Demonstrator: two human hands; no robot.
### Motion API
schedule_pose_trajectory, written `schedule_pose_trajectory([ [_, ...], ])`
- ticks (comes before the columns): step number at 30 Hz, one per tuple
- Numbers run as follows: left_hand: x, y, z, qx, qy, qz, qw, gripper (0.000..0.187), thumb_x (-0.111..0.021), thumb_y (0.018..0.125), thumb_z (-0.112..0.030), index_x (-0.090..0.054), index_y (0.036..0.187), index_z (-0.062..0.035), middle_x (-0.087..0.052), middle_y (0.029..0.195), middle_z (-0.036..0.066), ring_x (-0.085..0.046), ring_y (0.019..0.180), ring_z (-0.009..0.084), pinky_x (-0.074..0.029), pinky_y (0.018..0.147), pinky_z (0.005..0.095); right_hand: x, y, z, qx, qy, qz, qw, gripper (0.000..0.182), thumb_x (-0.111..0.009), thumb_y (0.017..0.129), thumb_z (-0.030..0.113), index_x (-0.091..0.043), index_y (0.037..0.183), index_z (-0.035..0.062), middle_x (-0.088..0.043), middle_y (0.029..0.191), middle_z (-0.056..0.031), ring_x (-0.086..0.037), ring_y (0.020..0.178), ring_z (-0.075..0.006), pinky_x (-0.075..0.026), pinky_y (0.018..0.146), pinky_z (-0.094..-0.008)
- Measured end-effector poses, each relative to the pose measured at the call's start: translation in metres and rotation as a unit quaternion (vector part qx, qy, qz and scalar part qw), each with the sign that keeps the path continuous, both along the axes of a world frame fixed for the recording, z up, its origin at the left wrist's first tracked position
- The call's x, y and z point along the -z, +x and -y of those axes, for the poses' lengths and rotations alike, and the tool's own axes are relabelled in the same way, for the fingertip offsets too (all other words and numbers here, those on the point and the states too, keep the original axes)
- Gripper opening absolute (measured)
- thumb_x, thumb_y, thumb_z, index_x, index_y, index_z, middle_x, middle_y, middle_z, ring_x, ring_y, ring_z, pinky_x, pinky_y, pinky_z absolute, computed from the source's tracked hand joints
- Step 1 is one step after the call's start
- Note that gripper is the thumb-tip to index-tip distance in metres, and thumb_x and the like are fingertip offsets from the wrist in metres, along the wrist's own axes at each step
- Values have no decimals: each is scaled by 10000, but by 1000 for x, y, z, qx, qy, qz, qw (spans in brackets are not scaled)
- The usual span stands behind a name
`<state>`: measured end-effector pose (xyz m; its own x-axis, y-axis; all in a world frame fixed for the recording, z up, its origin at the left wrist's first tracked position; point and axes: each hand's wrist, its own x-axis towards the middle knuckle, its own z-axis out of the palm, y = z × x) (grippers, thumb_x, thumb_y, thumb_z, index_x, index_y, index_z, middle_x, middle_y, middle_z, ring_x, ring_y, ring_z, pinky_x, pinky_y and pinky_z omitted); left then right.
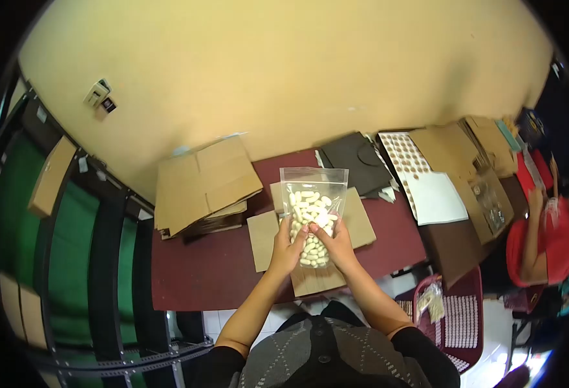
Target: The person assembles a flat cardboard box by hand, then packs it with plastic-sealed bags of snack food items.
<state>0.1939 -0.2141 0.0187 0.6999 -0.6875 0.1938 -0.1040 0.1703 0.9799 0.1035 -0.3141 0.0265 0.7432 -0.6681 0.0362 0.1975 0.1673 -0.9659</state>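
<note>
A clear zip bag of white capsules (311, 207) is held upright between my two hands, above an open cardboard box (362, 223). My left hand (289, 244) grips the bag's lower left side, thumb on the front. On the lower right side, my right hand (336, 244) holds it the same way, the two thumbs close together over the capsules. The top strip of the bag stands flat above the capsules. Much of the box behind the bag is hidden by it and by my hands.
Flattened cardboard boxes (207, 184) are stacked on the left of the dark red table (187, 278). To the right lie a black folder (355, 161), sticker sheets (404, 152) and more cardboard (446, 149). A person in red (543, 246) sits far right, near a maroon tray (472, 284). Shelving (110, 258) stands left.
</note>
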Motion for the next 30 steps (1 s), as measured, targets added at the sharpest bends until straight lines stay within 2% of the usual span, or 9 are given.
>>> schedule_pose_trajectory([
  [3,-4,-4,3,-92,-15,17,996,434,-544,945,-256,-430,1234,47,-608,1089,152,-579,1013,187,-455,861,308,-5,13,8,-67,-8,40,997,440,-647,876,121,-434,1240,-1,-571,1156,-94,-557,1037,-146,-448,903,-290],
  [6,3,-2,8,-131,43,24,990,428,-533,951,-264,-437,1219,56,-612,1074,165,-582,1010,194,-456,859,314,1,19,19,-108,60,27,992,423,-623,890,109,-431,1250,-1,-572,1156,-98,-553,1042,-145,-445,908,-292],
  [12,6,-15,31,-158,9,-1,987,425,-500,964,-287,-434,1214,50,-608,1075,171,-579,1010,200,-452,869,337,-4,16,45,-137,28,19,990,421,-587,914,150,-418,1269,1,-567,1166,-103,-561,1033,-128,-466,874,-283],
  [18,5,-31,42,-168,-7,-42,985,468,-418,991,-354,-395,1254,32,-552,1164,181,-531,1090,216,-412,923,330,-19,-3,68,-201,214,10,956,426,-575,916,137,-415,1292,20,-562,1188,-109,-563,1074,-153,-460,914,-299],
  [20,-10,-40,39,-177,-34,-59,982,482,-385,996,-376,-388,1256,30,-548,1166,188,-527,1099,221,-400,944,334,-21,-4,73,-194,207,10,959,427,-598,911,177,-426,1264,10,-567,1155,-109,-560,1046,-135,-470,878,-289],
  [22,-25,-46,36,-148,-34,8,988,511,-375,992,-406,-384,1261,29,-541,1178,200,-529,1110,232,-402,951,352,-33,-3,75,-207,64,16,976,450,-639,878,137,-428,1245,-14,-586,1124,-109,-581,1009,-140,-483,848,-274],
  [26,-40,-51,41,-150,4,61,987,551,-656,870,-275,-397,1258,19,-576,1149,174,-576,1059,211,-456,900,341,-41,-6,74,-170,54,14,984,476,-675,824,69,-433,1218,-41,-616,1055,-107,-614,929,-149,-503,800,-271],
  [27,-45,-49,41,-117,7,14,993,586,-705,816,-124,-379,1281,22,-557,1162,135,-557,1055,173,-460,903,308,-47,-9,75,-170,57,13,984,456,-678,819,72,-457,1203,-36,-626,1032,-109,-624,903,-155,-511,780,-271],
  [30,-56,-53,43,-84,-6,34,996,564,-699,822,-123,-386,1267,23,-558,1150,125,-559,1045,168,-462,901,303,-52,-16,81,-144,38,32,988,418,-680,818,78,-491,1175,-32,-630,1029,-111,-627,898,-155,-512,774,-270],
])
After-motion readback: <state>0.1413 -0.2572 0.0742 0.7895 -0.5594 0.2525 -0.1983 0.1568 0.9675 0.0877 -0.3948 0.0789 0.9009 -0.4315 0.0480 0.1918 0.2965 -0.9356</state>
